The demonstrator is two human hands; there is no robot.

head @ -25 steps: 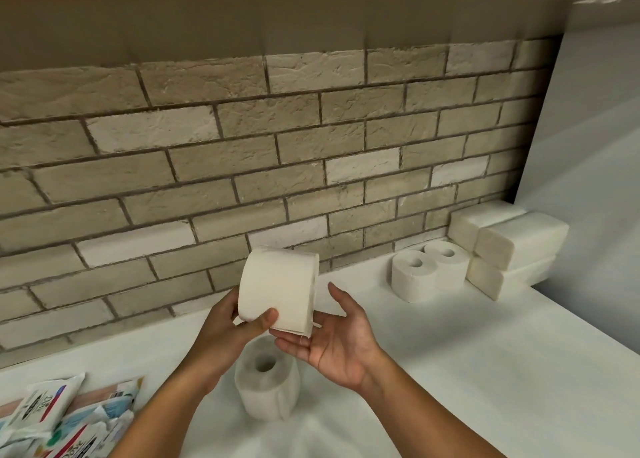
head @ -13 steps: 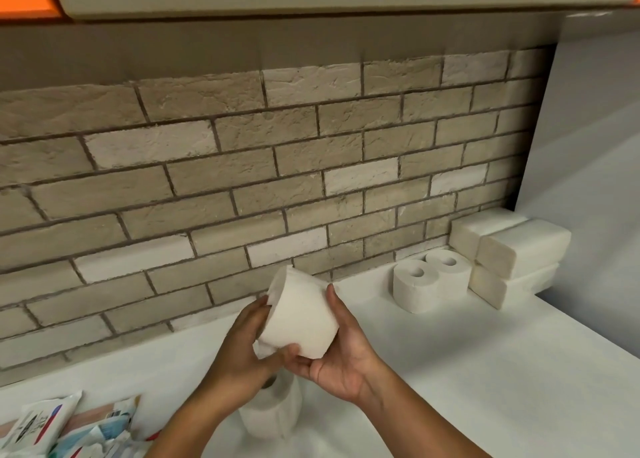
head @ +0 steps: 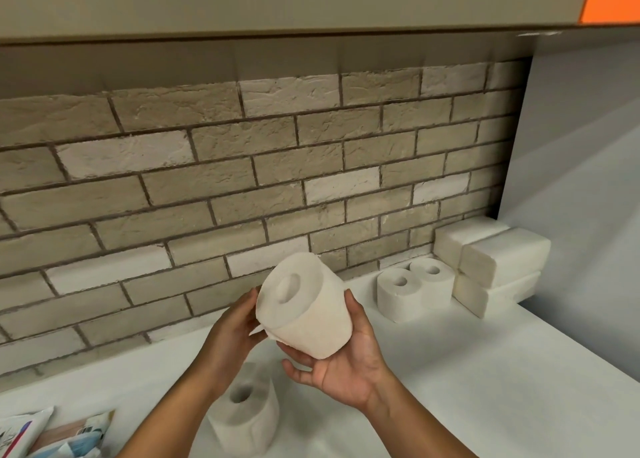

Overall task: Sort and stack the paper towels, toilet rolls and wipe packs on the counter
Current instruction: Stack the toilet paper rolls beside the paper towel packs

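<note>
A white toilet roll hangs tilted above the counter, its core hole facing up and left. My right hand cups it from below with fingers curled round it. My left hand touches its left side near a loose sheet end. Another toilet roll stands on the counter under my left forearm. Two more rolls stand upright at the back right. Beside them, stacked packs of folded paper towels fill the corner. Wipe packs lie at the bottom left.
The white counter runs along a brick wall. A grey side wall closes the right end. A cabinet hangs overhead.
The held roll has turned so its hole faces up, and it has shifted right into my right hand. The view has swung right and up.
</note>
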